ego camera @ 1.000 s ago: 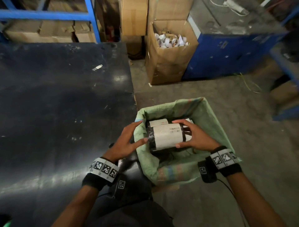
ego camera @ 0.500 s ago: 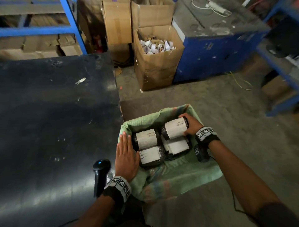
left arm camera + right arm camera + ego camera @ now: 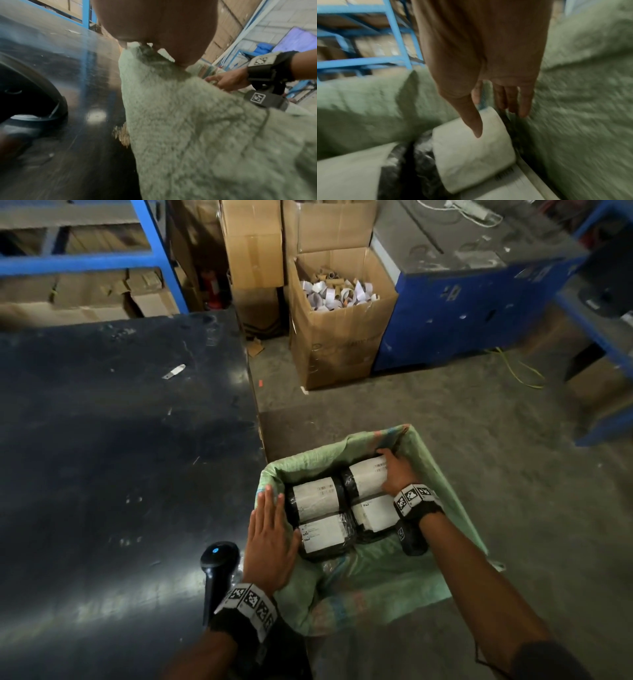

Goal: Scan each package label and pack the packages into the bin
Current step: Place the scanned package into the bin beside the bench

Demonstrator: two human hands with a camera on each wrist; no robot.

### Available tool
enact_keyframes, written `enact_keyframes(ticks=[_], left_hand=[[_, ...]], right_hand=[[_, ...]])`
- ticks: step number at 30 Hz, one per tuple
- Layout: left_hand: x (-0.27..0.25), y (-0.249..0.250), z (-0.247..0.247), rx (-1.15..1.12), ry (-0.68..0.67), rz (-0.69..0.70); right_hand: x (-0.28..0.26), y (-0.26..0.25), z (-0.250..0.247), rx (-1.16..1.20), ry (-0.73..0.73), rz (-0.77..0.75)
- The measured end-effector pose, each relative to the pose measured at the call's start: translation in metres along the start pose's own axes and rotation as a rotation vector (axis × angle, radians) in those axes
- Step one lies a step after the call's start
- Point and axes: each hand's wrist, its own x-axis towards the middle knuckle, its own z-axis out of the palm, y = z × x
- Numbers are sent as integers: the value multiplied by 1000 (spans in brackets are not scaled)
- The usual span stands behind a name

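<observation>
A bin (image 3: 433, 463) lined with a green woven sack stands on the floor beside the black table. Inside lie several black-wrapped packages with white labels: far left (image 3: 317, 496), near left (image 3: 323, 534), near right (image 3: 373, 513). The far-right package (image 3: 364, 477) (image 3: 471, 155) lies against the back corner. My right hand (image 3: 397, 474) (image 3: 488, 67) rests on its right end, thumb on the label, straight fingers down between package and sack. My left hand (image 3: 270, 532) (image 3: 154, 27) lies flat on the bin's left rim, holding nothing.
A black handheld scanner (image 3: 219, 566) with a blue light lies on the black table (image 3: 120, 457) just left of my left wrist. An open carton of paper cores (image 3: 339, 313), stacked boxes and a blue cabinet (image 3: 462, 302) stand behind the bin.
A second ago both hands held the package over the bin. My left hand let go and now lies flat on the rim. My right hand set the package down in the far-right corner.
</observation>
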Motion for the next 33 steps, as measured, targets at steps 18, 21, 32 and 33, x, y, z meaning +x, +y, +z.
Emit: enact_keyframes(ticks=[18,21,32,33], left_hand=[[-90,-214,-60,-119,255,-389],[-112,-248,-44,-79,180,-404],[-154,-301,-6,21,59,-467],[-155,-303,-4,29,62,-462]], right_hand=[[-205,-232,129,489,-145,-287],[-202,-237,166,401,-237,-167],[-196,-264,239,1059,-350,215],[-195,-265,241,1093,-350,240]])
